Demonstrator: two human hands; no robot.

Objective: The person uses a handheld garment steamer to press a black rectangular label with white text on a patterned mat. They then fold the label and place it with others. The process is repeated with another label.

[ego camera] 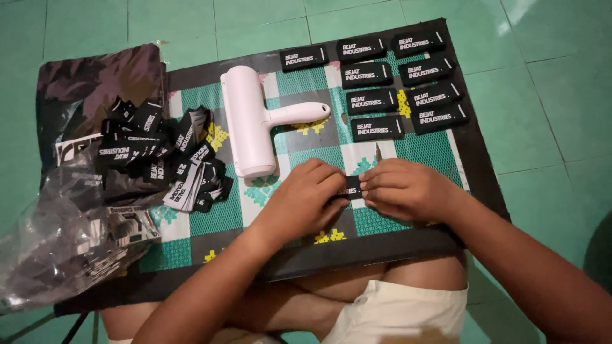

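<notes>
My left hand [305,199] and my right hand [405,189] meet over the near part of a patterned green, grey and white board [197,220]. Together they pinch one small black fabric label [350,187] with white lettering; only a strip of it shows between the fingers. Beyond the hands, several identical black labels [377,128] lie flat in two neat rows on the board's far right.
A pink lint roller [250,121] lies on the board's middle, handle pointing right. A loose heap of black labels [159,156] sits at the left, next to a crumpled clear plastic bag [60,242]. Green floor tiles [548,95] surround the board, which rests over my knees.
</notes>
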